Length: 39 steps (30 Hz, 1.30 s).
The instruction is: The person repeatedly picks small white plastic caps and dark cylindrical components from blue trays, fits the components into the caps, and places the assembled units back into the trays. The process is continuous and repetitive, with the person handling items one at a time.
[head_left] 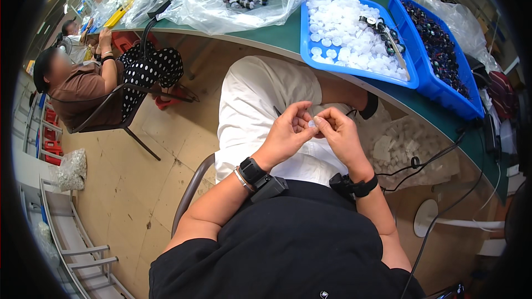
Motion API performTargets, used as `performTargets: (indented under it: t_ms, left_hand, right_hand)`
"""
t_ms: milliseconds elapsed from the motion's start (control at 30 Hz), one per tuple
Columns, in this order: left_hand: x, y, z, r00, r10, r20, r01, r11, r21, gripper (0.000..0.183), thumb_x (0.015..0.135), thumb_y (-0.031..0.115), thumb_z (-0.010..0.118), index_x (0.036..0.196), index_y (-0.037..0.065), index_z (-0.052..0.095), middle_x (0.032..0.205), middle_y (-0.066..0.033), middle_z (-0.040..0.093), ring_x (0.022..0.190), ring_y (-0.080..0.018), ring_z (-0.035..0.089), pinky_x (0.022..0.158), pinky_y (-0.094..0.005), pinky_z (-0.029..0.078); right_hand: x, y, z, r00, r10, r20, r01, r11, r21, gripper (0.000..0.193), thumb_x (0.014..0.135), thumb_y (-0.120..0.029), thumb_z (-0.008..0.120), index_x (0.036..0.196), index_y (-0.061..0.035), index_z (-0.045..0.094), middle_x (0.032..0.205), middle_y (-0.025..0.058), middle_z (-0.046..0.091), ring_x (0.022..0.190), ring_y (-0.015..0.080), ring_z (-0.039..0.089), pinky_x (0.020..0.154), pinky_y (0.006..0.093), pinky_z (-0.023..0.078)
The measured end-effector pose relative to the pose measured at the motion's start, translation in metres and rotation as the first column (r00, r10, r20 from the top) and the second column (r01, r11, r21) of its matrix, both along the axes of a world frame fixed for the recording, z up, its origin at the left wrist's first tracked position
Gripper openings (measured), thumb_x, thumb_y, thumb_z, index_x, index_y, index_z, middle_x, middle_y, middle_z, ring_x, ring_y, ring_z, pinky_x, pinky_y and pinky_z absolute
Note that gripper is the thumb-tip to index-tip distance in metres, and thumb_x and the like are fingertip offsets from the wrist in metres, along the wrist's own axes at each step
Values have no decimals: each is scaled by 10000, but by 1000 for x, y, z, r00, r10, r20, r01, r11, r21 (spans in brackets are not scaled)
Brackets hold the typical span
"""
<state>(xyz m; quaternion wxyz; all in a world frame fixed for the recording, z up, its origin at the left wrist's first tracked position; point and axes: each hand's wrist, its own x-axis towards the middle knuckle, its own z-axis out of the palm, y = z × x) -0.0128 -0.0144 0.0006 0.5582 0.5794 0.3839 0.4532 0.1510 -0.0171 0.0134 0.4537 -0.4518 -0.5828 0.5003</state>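
Observation:
Both hands meet above my lap, fingertips pinched together. Between them is a small whitish translucent plastic disc [311, 124], mostly covered by the fingers. My left hand [289, 132] is closed on it from one side, and my right hand [341, 134] grips it from the other. A thin dark tip [277, 111] shows beside the left fingers; whether that hand holds it I cannot tell. Ahead to the right, a blue tray [306, 39] on the table carries many similar translucent white pieces [346, 25], several small dark parts [377, 24] and a slim metal tool [398, 52].
A deeper blue bin [438, 89] of dark wired parts stands right of the tray on the green table [288, 32]. Farther left lies a clear bag [202, 8] with more parts. Cables [426, 160] hang at the right. A seated person [91, 88] works at the left.

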Motion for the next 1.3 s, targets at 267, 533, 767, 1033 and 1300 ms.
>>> performTargets:
  t_ms: [267, 533, 767, 1033, 1300]
  left_hand:
    - [2, 1, 3, 998, -61, 34, 62, 997, -36, 459, 829, 12, 689, 1235, -20, 477, 981, -15, 526, 819, -44, 531, 739, -188, 489]
    - [0, 1, -1, 998, 64, -7, -64, 998, -5, 503, 822, -6, 675, 1264, -29, 437, 985, -37, 511, 819, -59, 543, 718, -203, 508]
    - [2, -2, -3, 985, 74, -157, -39, 976, 216, 575, 824, -12, 638, 1335, -16, 376, 946, -50, 517, 792, -84, 547, 689, -226, 473]
    - [6, -1, -4, 999, 38, -17, -37, 998, 47, 573, 843, 59, 694, 1330, -15, 402, 994, -28, 516, 812, -70, 526, 747, -214, 476]
    - [-1, -2, -4, 856, -25, 517, 280, 863, -422, 275, 915, 122, 629, 1146, 6, 535, 1076, -66, 595, 996, -173, 631, 901, -287, 524]
  right_hand:
    - [-2, -4, 11, 909, -246, 337, 93, 907, 410, 161, 939, -121, 559, 882, 28, 584, 851, 114, 685, 767, 181, 663, 665, 306, 510]
    - [1, 1, 0, 999, -15, 36, 12, 997, 77, 199, 921, -140, 601, 1008, 38, 618, 918, 84, 674, 866, 126, 625, 777, 275, 495]
    - [-4, -4, 5, 1000, 13, -6, -13, 999, -33, 163, 894, -97, 634, 973, 45, 643, 881, 52, 673, 807, 84, 609, 724, 230, 487]
    - [-1, 2, -2, 982, -175, 72, 161, 973, 167, 119, 881, -84, 644, 907, 31, 651, 788, 38, 657, 708, 80, 584, 666, 237, 478]
    - [-5, -1, 11, 918, -341, 204, 191, 829, 526, 98, 869, -75, 647, 887, 17, 619, 765, 71, 621, 659, 175, 588, 632, 290, 471]
